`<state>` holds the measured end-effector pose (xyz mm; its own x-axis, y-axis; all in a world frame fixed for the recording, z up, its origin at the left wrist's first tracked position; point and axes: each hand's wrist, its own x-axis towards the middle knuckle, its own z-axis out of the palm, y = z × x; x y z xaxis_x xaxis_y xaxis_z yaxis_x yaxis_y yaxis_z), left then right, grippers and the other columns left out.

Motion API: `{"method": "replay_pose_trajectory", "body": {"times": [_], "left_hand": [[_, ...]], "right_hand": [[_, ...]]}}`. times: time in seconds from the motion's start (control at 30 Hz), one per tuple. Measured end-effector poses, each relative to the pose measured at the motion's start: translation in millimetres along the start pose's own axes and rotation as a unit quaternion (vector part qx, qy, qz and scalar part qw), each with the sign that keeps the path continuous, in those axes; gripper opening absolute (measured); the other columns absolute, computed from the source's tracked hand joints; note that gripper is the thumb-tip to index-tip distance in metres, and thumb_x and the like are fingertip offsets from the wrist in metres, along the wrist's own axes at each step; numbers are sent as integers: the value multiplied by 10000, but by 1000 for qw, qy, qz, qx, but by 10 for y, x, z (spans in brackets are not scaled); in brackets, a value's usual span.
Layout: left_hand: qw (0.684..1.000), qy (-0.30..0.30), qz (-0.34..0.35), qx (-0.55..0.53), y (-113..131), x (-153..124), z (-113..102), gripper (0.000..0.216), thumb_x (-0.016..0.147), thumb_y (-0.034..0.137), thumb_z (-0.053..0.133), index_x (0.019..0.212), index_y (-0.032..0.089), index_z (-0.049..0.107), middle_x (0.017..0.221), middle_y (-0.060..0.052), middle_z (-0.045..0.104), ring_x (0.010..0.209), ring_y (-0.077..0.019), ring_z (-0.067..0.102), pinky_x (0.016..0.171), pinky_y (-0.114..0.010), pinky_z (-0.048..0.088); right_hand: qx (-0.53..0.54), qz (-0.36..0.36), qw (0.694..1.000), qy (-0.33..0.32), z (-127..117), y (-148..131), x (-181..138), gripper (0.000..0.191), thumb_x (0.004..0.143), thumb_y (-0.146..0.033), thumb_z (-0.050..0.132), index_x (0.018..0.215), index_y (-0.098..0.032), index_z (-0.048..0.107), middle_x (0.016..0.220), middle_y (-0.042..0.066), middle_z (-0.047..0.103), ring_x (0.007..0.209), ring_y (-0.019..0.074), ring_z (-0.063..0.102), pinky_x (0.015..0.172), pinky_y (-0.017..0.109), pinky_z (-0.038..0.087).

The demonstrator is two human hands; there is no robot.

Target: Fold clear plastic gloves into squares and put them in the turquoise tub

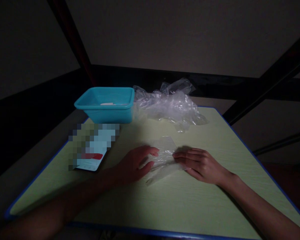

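Note:
A small clear plastic bag point(165, 151) lies flat on the pale green table point(165, 200) in front of me. My left hand point(133, 163) rests on the bag's left side, fingers curved and pressed onto the film. My right hand point(200, 163) lies on the bag's right edge with its fingers stretched out flat and held together. Both hands touch the bag from opposite sides.
A turquoise plastic tub point(106, 105) stands at the table's far left, with something white inside. A heap of crumpled clear plastic bags point(168, 105) lies beside it at the back. A flat packet with a red stripe point(93, 146) lies left of my hands. Blue edging rims the table.

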<state>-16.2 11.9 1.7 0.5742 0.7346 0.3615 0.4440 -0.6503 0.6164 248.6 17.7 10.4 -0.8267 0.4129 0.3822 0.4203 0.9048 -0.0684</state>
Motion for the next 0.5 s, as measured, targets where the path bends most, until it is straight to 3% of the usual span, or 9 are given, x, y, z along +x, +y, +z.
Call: {"method": "replay_pose_trajectory", "body": {"times": [0.27, 0.4, 0.5], "left_hand": [[987, -25, 83, 135, 112, -73, 26, 494, 749, 338, 494, 1197, 134, 447, 1118, -135, 599, 1023, -252, 565, 903, -402, 451], [975, -13, 117, 187, 172, -79, 73, 577, 683, 393, 567, 1169, 98, 470, 1094, -157, 615, 989, -274, 577, 881, -413, 469], [969, -2, 124, 216, 180, -87, 108, 514, 683, 332, 579, 1131, 89, 510, 1109, -165, 622, 1002, -275, 584, 877, -405, 477]], "right_hand": [[-49, 16, 999, 2, -21, -64, -13, 317, 892, -172, 383, 978, -93, 678, 971, 119, 716, 849, 212, 684, 724, 356, 572], [-73, 0, 997, 0, -33, -115, -20, 329, 906, -182, 368, 968, -86, 677, 955, 121, 718, 837, 208, 685, 703, 346, 577], [-76, -20, 997, 4, -41, -121, -18, 328, 918, -183, 364, 1001, -74, 663, 1002, 127, 708, 884, 200, 677, 739, 332, 576]]}}
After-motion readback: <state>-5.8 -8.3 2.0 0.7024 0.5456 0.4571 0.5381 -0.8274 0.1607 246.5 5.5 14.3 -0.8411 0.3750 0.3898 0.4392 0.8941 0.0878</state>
